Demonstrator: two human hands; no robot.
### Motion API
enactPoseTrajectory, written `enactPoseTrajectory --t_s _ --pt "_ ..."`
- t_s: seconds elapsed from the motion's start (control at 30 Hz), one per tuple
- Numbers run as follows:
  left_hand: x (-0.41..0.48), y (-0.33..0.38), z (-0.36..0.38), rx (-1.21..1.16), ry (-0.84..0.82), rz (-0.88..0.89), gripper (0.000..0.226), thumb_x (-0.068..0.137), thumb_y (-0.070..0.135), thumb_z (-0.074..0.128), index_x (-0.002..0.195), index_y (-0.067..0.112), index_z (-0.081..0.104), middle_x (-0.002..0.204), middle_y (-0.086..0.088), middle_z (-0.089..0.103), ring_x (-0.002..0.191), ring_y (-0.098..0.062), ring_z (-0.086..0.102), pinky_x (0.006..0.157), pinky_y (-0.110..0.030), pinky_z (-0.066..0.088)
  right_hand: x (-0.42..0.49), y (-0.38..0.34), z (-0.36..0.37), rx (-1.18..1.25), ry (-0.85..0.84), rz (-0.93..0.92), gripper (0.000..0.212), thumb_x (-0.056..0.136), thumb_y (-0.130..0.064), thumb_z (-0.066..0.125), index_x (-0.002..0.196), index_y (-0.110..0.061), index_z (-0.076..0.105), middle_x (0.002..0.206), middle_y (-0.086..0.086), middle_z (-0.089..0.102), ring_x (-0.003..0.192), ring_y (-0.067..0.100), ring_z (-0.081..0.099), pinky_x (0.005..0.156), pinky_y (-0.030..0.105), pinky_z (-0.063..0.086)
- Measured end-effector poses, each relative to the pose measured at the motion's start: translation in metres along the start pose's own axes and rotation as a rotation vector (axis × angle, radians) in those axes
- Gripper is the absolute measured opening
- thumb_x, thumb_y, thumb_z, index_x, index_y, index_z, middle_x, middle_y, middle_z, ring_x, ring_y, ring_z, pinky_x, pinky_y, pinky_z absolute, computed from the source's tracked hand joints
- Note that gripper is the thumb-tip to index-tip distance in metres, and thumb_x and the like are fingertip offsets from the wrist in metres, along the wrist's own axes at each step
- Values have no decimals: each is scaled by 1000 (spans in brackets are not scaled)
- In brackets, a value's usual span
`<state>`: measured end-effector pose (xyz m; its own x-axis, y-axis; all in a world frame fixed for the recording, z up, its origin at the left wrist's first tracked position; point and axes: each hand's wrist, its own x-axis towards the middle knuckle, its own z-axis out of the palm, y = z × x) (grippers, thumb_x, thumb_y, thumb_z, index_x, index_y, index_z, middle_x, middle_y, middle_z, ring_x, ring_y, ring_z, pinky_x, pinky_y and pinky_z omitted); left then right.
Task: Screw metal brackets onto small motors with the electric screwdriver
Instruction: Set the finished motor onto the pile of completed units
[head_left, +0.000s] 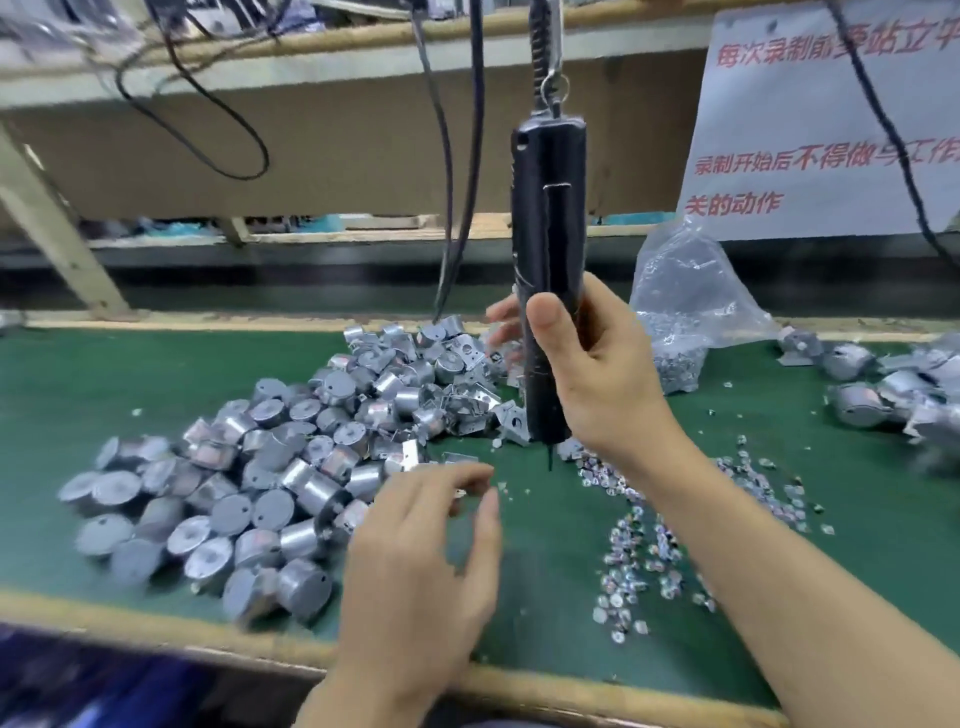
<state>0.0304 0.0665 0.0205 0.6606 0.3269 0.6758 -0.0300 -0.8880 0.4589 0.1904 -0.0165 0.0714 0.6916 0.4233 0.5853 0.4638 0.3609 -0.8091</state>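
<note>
My left hand (415, 545) is nearest, palm down over the green surface (104, 374), its fingers loosely curved and apart, gripping nothing I can make out. A pile of small motors (249, 493) lies just to its left, and loose screws (649, 530) are scattered to its right. Beyond, my right hand (597, 374) is raised, fingers wrapped round the electric screwdriver (548, 234), which stands upright with the bit down, clear of the surface. Metal brackets (467, 405) are heaped behind it, with a plastic bag (685, 312) farther back.

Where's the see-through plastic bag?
In the head view, the plastic bag sits back right on the green table, just right of the electric screwdriver in the right hand, below the white sign.
</note>
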Motion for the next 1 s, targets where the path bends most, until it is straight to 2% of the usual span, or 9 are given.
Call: enactPoseTrajectory --t_s 0.03,0.1,0.2,0.3,0.43,0.6,0.73,0.87,1.0 --pt "3 -15 -5 123 -2 -24 19 88 19 66 106 13 68 95 8 63 88 -6 53 83 -12 38 -1 -1 0 3 2 10 44 87 -61 60 102 -20 62 97 12 74 80 41 70 70 59 57" --pt "7 -38 -11 298 -56 -70 32 85 20 67 115 10 66 109 0 64 101 -20 50 91 -25 40 -1 -1 1 10 3 53 49 87 -56 62 104 -10 56 91 3 73 74 24 71 67 45 59" --pt "11 -54 -13 469 -195 -149 37 83 25 71 118 11 67 119 -4 64 107 -32 47 86 -45 47 -1 -4 1 -23 -10 86 49 87 -58 59 99 -11 51 76 -5 63 63 16 60 63 33 52" --pt "9 -59 -13 598 -262 -166 34 80 31 73 109 15 68 111 -2 66 101 -36 51 74 -46 43 -2 -9 0 -16 6 69 64 79 -79 56 95 -17 52 70 -4 58 56 16 54 60 33 50" --pt "14 -63 -10 676 -298 -167 45 83 41 69 121 17 64 111 -5 64 101 -36 49 73 -46 43 -3 -8 -5 100 -23 115 79 71 -91 46 91 -15 59 64 0 54 50 17 49 53 32 46" --pt "21 -63 -3 694 -286 -156 33 80 37 74 103 14 68 101 -8 63 98 -36 47 71 -47 40 1 -2 -11 199 -60 213 84 56 -98 53 79 -16 55 62 2 48 47 18 42 51 29 38" --pt "21 -59 2 654 -249 -137 25 79 23 78 93 7 65 89 -10 65 96 -37 52 72 -49 39 3 2 -16 217 -62 218 85 55 -97 55 79 -16 54 61 1 47 47 16 41 49 27 38" --pt "23 -51 1 478 -134 -131 23 81 15 74 96 7 58 86 -9 65 97 -38 55 75 -50 41 2 6 -19 221 -72 245 85 57 -97 55 78 -15 52 59 2 46 46 17 40 49 28 37" --pt "22 -41 -9 310 -97 -65 19 84 19 69 97 11 56 86 -2 64 89 -34 56 74 -46 40 1 11 -21 227 -74 268 86 57 -97 55 78 -14 53 58 3 46 44 18 40 48 28 35"
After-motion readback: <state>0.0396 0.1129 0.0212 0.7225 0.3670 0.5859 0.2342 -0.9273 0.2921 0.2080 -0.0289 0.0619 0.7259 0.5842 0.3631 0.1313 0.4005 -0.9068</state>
